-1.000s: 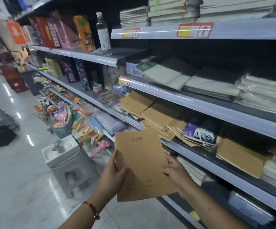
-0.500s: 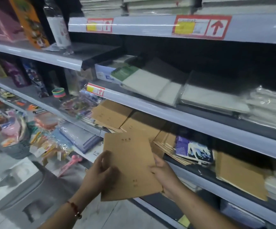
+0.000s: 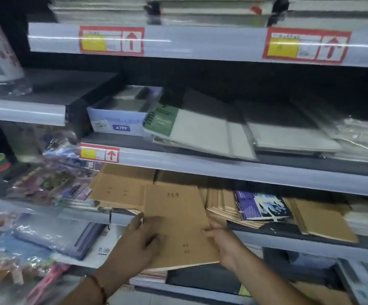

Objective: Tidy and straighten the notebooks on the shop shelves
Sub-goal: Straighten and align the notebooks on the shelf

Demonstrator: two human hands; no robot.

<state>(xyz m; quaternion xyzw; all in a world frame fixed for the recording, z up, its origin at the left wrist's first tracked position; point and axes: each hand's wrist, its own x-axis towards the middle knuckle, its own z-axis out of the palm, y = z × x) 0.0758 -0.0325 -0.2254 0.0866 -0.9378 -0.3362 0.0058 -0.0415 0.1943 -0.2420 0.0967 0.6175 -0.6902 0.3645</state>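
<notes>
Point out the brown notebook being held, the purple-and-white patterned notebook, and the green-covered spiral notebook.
brown notebook (image 3: 178, 219): head view, middle of its cover.
purple-and-white patterned notebook (image 3: 262, 205): head view, centre of its printed cover.
green-covered spiral notebook (image 3: 162, 121): head view, on its green panel.

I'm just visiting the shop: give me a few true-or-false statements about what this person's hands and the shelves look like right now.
1. Both hands hold one brown notebook. True.
2. The left hand wears a glove. False: it is bare, with a bracelet at the wrist.
3. A purple-covered notebook lies right of the brown one. True.
4. The price labels show green arrows. False: red arrows.
5. The right hand is empty. False: it grips the notebook's right edge.
</notes>
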